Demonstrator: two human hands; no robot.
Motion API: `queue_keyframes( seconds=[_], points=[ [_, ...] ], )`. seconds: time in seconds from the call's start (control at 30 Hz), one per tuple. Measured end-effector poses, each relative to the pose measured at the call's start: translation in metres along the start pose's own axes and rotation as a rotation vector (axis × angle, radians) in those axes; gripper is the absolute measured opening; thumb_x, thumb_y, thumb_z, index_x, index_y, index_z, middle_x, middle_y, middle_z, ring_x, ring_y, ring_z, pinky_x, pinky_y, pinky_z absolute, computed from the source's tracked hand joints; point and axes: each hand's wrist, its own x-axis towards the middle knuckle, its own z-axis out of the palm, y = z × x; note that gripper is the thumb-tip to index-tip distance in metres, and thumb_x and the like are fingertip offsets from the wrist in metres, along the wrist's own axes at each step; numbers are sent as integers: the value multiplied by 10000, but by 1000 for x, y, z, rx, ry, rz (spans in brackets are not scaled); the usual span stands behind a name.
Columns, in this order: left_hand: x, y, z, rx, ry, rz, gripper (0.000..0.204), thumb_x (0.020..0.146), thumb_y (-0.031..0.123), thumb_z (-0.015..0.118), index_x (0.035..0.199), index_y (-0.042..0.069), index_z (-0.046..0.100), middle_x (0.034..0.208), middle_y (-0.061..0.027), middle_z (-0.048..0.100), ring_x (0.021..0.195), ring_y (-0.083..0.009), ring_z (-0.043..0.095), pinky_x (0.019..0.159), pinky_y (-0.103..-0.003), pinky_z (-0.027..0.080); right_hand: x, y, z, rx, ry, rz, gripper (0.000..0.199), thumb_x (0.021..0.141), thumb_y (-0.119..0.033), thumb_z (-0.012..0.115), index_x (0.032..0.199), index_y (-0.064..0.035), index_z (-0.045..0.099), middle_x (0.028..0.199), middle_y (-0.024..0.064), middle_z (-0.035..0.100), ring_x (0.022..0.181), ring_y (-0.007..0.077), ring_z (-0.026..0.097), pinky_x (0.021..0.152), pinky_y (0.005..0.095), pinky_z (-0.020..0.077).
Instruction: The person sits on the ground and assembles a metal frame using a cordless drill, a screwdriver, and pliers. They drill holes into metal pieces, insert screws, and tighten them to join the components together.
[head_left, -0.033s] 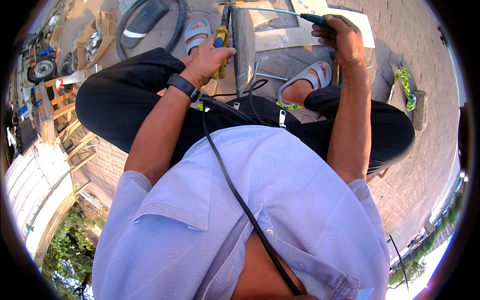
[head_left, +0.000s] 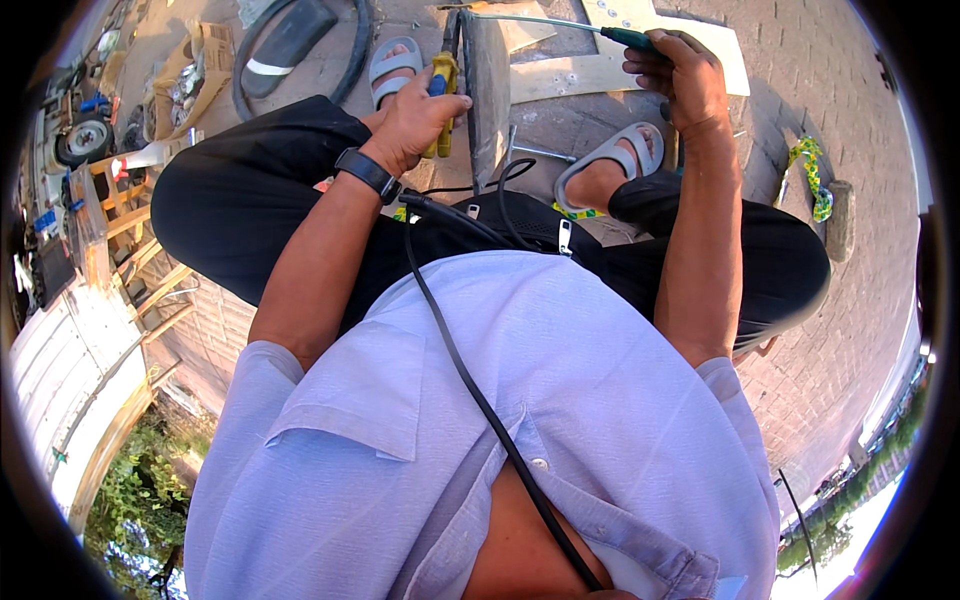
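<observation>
My left hand (head_left: 412, 122) is closed round the yellow and blue handles of a pair of pliers (head_left: 444, 78). Their dark jaws point away from me, beside the far end of a grey, worn slab (head_left: 488, 105) standing between my feet. In my right hand (head_left: 690, 85) is the dark green handle of a screwdriver (head_left: 628, 39). Its long thin shaft runs leftward to the slab's far end, close to the plier jaws. Whether the tip touches anything there is too small to tell. Pale flat boards (head_left: 570, 76) with small metal spots lie under and beside the shaft.
A metal rod with a crossbar (head_left: 540, 150) lies near my right sandal (head_left: 612, 165). A black cable (head_left: 440, 310) hangs across my shirt into my lap. At far left are a cardboard box (head_left: 205, 70), a black hose loop (head_left: 240, 85) and a wheel (head_left: 84, 140). A stone block (head_left: 840, 220) sits right.
</observation>
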Motion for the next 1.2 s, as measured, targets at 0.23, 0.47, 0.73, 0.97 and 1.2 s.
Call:
queue_keyframes(
  seconds=[0.23,0.47,0.73,0.97,1.2],
  points=[
    [4,-5,-6,63,-10,7,657,863,161,749,1394,-108,470,913,-75,686,751,-141,654,670,-283,545,7,5,-5,46,-53,51,349,1000,-215,596,1233,43,635,1014,182,757,917,248,765,758,283,606],
    [-4,9,-5,370,-3,27,385,874,146,699,1184,-18,540,961,-93,658,798,-174,670,746,-323,563,21,7,-18,-150,-183,-117,378,992,-282,657,1205,30,640,1033,147,721,959,226,742,811,306,610],
    [6,2,-4,345,-52,76,405,877,162,692,1203,-18,535,937,-82,644,803,-170,655,728,-326,548,28,-18,-31,-416,-170,260,451,947,-482,673,943,-32,695,720,27,609,598,144,627,581,297,530],
    [24,-29,-5,99,-45,77,448,835,122,678,1236,-18,535,877,-66,616,779,-164,599,686,-319,516,31,-6,-27,-375,-183,-177,326,962,-310,696,1052,3,696,726,25,609,669,136,636,647,268,507],
    [26,-36,-10,253,-73,255,422,836,99,636,1229,-29,555,855,-89,613,760,-173,544,720,-348,497,44,-18,-38,-208,-337,335,358,962,-322,712,1051,24,691,725,10,558,638,128,568,613,287,465]
  ],
)
